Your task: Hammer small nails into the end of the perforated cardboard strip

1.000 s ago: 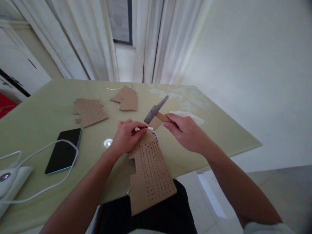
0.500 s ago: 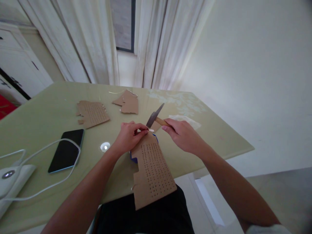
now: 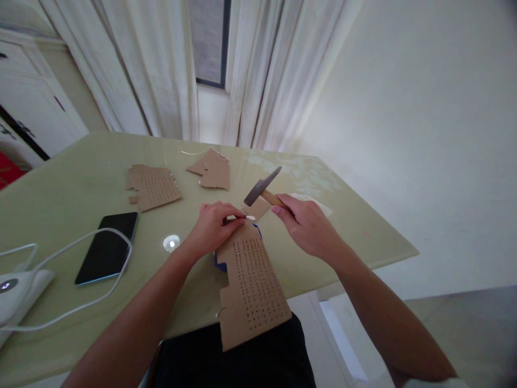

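The left hand (image 3: pixel 214 226) pinched a small white pin (image 3: pixel 241 217) upright at the far edge of the punched cardboard (image 3: pixel 250 280) on the table (image 3: pixel 81 172) — steadying it — while the right hand (image 3: pixel 307 223) gripped the hammer (image 3: pixel 262 188), raised just above it

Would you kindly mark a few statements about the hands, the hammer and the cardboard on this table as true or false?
1. The right hand grips a hammer by its wooden handle. True.
2. The left hand rests on the phone. False: it pinches a small white piece at the top of the perforated cardboard; the phone lies apart.
3. The perforated cardboard overhangs the near edge of the table. True.
4. The hammer head lies flat on the table. False: it is raised above the cardboard.
5. A white cable runs beside the phone. True.
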`<action>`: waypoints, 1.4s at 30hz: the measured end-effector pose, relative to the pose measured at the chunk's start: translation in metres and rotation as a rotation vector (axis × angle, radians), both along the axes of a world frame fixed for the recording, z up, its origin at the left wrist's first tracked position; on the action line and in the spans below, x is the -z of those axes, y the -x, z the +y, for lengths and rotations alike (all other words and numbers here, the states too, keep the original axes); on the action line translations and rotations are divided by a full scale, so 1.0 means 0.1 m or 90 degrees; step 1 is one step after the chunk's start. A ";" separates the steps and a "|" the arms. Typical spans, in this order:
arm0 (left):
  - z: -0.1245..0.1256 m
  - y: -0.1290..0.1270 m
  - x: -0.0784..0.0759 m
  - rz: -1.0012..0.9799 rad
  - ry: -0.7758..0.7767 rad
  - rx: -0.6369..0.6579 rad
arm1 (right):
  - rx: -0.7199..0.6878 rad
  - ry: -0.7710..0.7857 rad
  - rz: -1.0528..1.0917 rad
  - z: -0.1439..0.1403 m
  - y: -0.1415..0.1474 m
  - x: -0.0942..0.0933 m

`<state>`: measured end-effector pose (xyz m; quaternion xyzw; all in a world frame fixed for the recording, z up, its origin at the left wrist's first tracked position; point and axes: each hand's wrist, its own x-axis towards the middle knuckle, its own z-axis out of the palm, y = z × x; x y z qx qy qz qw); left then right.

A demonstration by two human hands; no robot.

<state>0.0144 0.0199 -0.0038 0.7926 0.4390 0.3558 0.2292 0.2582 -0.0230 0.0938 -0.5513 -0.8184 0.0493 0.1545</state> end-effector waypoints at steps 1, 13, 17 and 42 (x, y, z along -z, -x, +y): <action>0.00 0.00 0.00 0.001 0.003 0.003 | 0.002 -0.001 0.000 0.00 0.00 0.01; -0.01 0.02 0.03 0.017 0.016 0.023 | 0.006 0.022 -0.003 -0.01 -0.01 0.13; -0.01 0.02 0.04 0.014 0.010 0.020 | -0.025 0.075 -0.094 0.01 0.02 0.28; 0.41 0.61 0.33 0.028 0.068 -0.428 | -0.050 0.475 0.947 0.78 -0.09 0.86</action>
